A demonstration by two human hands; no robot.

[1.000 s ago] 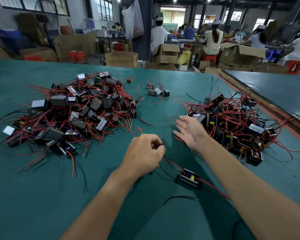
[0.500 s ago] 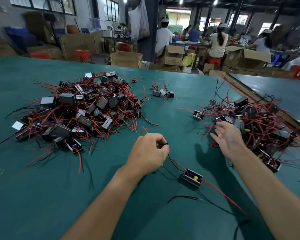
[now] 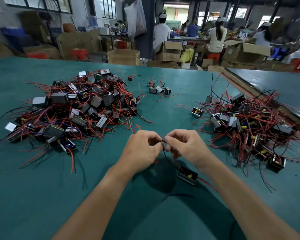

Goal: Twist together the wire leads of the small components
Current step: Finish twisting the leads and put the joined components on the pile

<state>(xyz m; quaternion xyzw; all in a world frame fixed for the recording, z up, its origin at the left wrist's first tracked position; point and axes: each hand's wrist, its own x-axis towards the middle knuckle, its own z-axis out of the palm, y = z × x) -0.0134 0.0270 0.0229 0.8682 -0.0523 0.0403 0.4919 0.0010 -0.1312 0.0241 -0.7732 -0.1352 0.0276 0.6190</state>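
Wire leads (image 3: 165, 154) of one small component (image 3: 187, 175) meet between our two hands over the middle of the bench (image 3: 42, 196), toward its near edge. Our left hand (image 3: 142, 151) and right hand (image 3: 187, 148) each pinch the lead ends between thumb and fingertips, knuckles almost touching. The component lies on the green top just beneath our right wrist, a black lead and a red one running up from it to the pinch. A left pile (image 3: 76, 108) of components sprawls toward the bench's left edge, a right pile (image 3: 246, 125) toward its right edge. The risk, as we judge it: the thin ends slip from the pinch and spring apart, or a hard pull drags the light component along the bench.
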